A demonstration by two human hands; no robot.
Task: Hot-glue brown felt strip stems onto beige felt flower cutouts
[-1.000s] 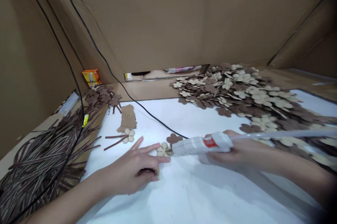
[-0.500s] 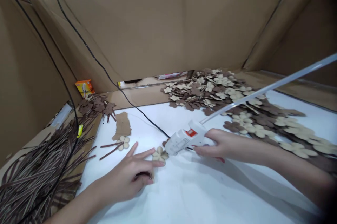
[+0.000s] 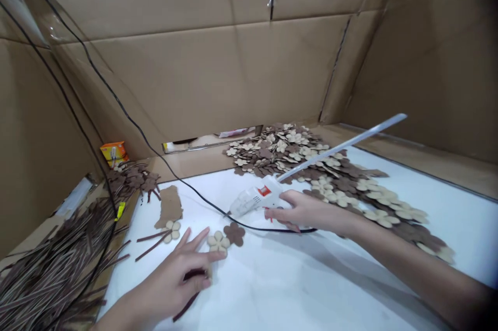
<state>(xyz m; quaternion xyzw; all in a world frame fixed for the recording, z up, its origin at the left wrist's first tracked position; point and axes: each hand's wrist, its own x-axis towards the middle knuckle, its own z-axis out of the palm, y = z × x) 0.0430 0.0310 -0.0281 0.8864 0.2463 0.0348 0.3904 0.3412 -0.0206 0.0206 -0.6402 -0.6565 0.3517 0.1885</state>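
1. Fingers of the left hand (image 3: pixel 173 279) are spread in the head view, one tip on the edge of a cream flower (image 3: pixel 218 242) lying on the white board (image 3: pixel 295 294). Some dark strip (image 3: pixel 185 308) pokes out below; can't tell if it's pinched.
2. Right hand (image 3: pixel 299 211) is wrapped round a white glue gun (image 3: pixel 251 200), clear stick (image 3: pixel 342 147) out the back.
3. Brown flower (image 3: pixel 234 234) sits right against the cream one, gun just beyond.
4. Big flower pile (image 3: pixel 280 149) at the back, strips (image 3: pixel 50 263) heaped left.
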